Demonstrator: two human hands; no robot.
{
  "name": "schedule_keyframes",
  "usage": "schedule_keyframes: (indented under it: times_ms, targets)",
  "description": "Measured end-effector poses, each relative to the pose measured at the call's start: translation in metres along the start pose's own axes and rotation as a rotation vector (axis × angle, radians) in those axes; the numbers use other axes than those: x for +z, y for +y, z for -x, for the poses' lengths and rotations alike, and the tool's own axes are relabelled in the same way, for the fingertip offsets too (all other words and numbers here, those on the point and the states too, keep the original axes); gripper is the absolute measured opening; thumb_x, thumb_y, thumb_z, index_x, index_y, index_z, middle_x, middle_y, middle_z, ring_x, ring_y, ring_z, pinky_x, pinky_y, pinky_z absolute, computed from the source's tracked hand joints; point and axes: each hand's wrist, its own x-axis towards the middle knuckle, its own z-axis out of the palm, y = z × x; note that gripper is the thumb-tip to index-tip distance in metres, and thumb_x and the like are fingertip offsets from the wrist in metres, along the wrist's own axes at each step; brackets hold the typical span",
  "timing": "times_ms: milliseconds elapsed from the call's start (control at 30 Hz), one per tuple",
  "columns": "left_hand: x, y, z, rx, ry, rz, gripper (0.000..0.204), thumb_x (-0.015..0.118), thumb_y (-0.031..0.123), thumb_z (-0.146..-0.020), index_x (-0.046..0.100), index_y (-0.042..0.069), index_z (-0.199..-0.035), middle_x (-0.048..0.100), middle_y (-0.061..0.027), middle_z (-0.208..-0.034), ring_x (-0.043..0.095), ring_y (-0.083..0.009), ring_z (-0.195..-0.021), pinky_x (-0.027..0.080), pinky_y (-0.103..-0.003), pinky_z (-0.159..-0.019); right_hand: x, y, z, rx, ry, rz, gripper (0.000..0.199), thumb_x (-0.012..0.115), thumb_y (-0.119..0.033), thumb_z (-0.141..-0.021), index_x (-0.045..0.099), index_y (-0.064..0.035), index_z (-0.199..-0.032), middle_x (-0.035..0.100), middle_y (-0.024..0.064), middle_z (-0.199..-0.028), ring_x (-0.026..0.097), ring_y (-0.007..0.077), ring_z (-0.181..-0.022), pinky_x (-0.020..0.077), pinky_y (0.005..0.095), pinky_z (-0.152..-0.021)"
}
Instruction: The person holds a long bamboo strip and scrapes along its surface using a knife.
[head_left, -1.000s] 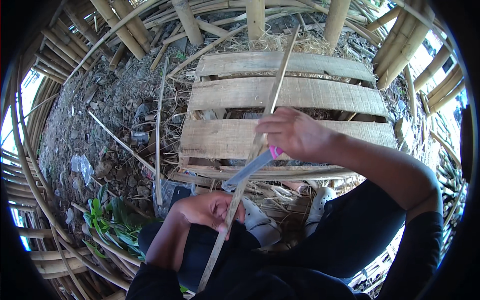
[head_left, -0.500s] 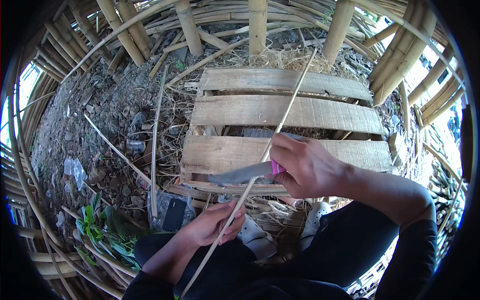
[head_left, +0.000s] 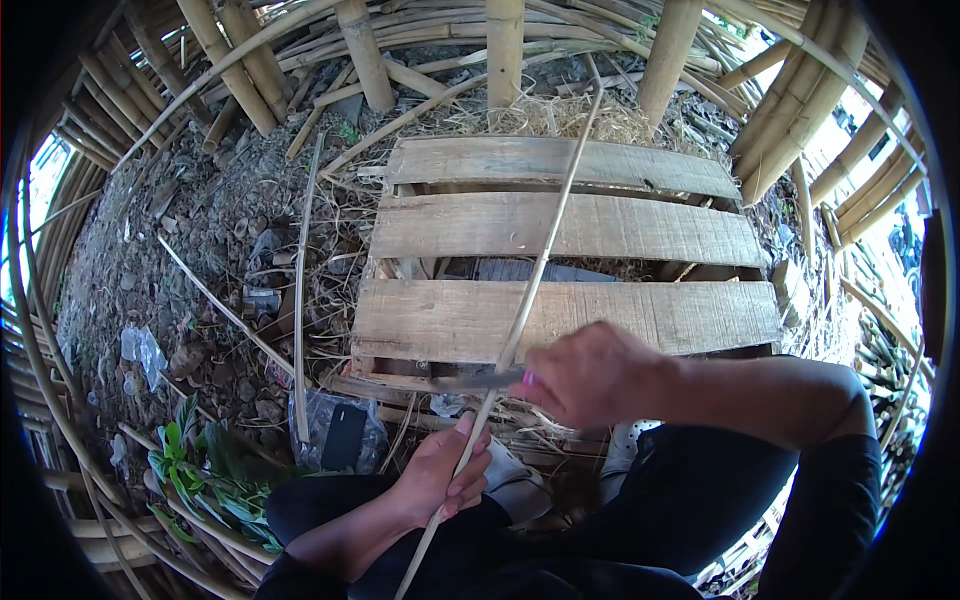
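Leafy greens [head_left: 205,480], then dark flat slab [head_left: 345,437] on clear plastic [head_left: 375,440]. Left hand [head_left: 442,475]: fingers curled round pale strip [head_left: 550,235], which slants up across slatted pallet [head_left: 630,315]. Knife [head_left: 465,382] lower on strip than half-second ago, so blade nearer left hand. Right hand [head_left: 590,375] lower too, blurred, fingers closed on pink handle [head_left: 528,378]. Pallet front edge close to blade in view; clearance unclear.

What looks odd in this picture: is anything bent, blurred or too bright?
Head view: edges of the wooden platform bow, and the picture's corners go black; head view: the right hand and knife blade look blurred, the left hand clearer; head view: glare whitens gaps beside thick bamboo poles at right.
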Motion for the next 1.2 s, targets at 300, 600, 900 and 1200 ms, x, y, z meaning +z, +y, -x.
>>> schedule_keyframes:
  times_ms: [300,600,900,1200]
  targets:
    - [-0.007,-0.001,-0.002,-0.085,-0.087,0.220,0.038,0.027,0.043,-0.105,0.040,0.013,-0.086,0.032,0.0046,-0.050,0.029,-0.0073,-0.032,0.022,-0.021,-0.032,0.002,0.014,-0.006,-0.044,0.095,0.027,0.055,0.035,-0.041,-0.102,0.063,-0.0019,-0.075,0.062,0.0152,-0.061,0.066,0.0307,-0.058,0.0566,0.0434,-0.061]
    - [-0.012,0.000,-0.006,-0.135,-0.064,0.262,0.043,0.021,0.046,-0.104,0.041,0.015,-0.081,0.034,0.0030,-0.045,0.031,-0.0097,-0.027,0.024,-0.021,-0.028,0.002,0.016,-0.009,0.055,0.172,0.139,0.058,0.037,-0.045,-0.100,0.064,-0.0031,-0.070,0.062,0.0141,-0.059,0.065,0.0303,-0.055,0.0552,0.0437,-0.059]
    - [-0.010,0.002,-0.006,-0.092,-0.074,0.157,0.040,0.025,0.046,-0.104,0.040,0.014,-0.085,0.032,0.0038,-0.050,0.026,-0.0078,-0.030,0.021,-0.020,-0.030,0.008,0.007,-0.005,-0.040,0.130,0.160,0.052,0.042,-0.043,-0.098,0.061,-0.0050,-0.069,0.056,0.0104,-0.050,0.059,0.0285,-0.043,0.0532,0.0428,-0.050]
    - [-0.008,-0.001,-0.004,-0.093,-0.060,0.133,0.041,0.025,0.046,-0.104,0.040,0.013,-0.085,0.032,0.0039,-0.051,0.027,-0.0076,-0.031,0.022,-0.020,-0.031,0.007,0.014,-0.012,0.002,0.112,0.139,0.054,0.039,-0.047,-0.099,0.060,-0.0058,-0.071,0.056,0.0068,-0.051,0.056,0.0240,-0.039,0.0503,0.0396,-0.044]
